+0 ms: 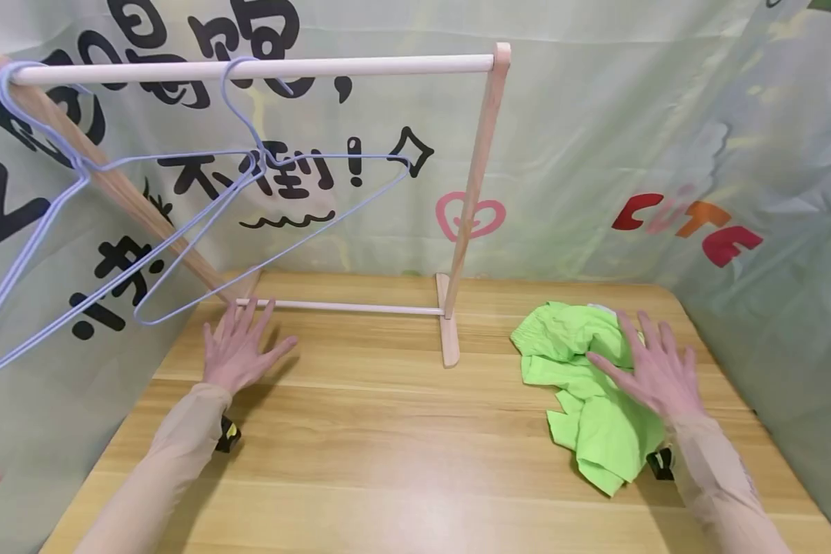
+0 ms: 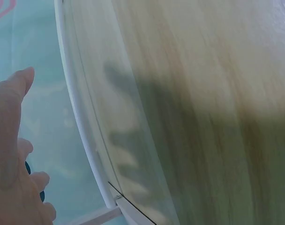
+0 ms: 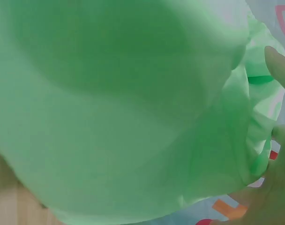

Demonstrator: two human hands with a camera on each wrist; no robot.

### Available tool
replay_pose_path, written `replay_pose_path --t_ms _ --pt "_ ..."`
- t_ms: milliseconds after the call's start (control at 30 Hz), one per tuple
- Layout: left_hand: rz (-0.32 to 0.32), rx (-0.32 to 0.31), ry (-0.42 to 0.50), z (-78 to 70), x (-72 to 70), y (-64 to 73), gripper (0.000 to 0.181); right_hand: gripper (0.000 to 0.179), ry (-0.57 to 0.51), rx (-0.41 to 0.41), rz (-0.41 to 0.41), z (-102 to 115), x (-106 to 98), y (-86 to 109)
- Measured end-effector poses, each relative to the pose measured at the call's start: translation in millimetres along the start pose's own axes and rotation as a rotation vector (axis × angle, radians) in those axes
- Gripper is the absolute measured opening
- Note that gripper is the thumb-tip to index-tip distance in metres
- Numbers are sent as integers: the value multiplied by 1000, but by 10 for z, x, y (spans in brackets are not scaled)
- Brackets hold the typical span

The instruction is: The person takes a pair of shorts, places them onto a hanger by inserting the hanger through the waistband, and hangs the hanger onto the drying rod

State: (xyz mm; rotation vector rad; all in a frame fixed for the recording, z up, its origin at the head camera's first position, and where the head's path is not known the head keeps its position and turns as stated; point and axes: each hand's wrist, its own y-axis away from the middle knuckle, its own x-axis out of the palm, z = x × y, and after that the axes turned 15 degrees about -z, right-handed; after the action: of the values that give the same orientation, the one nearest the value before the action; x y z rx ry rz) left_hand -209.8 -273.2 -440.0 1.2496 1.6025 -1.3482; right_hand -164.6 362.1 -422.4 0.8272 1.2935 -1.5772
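A crumpled bright green piece of clothing [image 1: 595, 415] lies at the right of the wooden table; its exact kind cannot be told. Over its right edge my right hand [image 1: 658, 377] spreads straight fingers, holding nothing; whether it touches the fabric is unclear. In the right wrist view the green fabric [image 3: 133, 140] fills most of the picture. On the left, my left hand [image 1: 238, 354] is spread with nothing in it, above the table near the rack's lower bar [image 1: 346, 308]. Its shadow falls on the tabletop in the left wrist view, where the hand [image 2: 11, 154] shows at the edge.
A wooden clothes rack [image 1: 481, 161] stands at the back left. From its top rod [image 1: 388, 67] hang lavender hangers, one nearer the middle [image 1: 339, 219] and one at far left [image 1: 24, 238]. Printed cloth [image 1: 575, 154] encloses the table [image 1: 388, 446] behind and at both sides.
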Motion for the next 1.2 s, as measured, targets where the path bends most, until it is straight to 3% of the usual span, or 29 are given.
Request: replay_pose_path --t_ms 367,767,1200 --pt "9 38 1 17 3 50 88 99 -37 -7 -12 118 32 -140" --pt "81 158 152 -197 45 62 87 107 -30 -43 14 252 94 -349" --pt "94 211 307 -426 110 109 79 104 -40 -75 163 324 250 -519"
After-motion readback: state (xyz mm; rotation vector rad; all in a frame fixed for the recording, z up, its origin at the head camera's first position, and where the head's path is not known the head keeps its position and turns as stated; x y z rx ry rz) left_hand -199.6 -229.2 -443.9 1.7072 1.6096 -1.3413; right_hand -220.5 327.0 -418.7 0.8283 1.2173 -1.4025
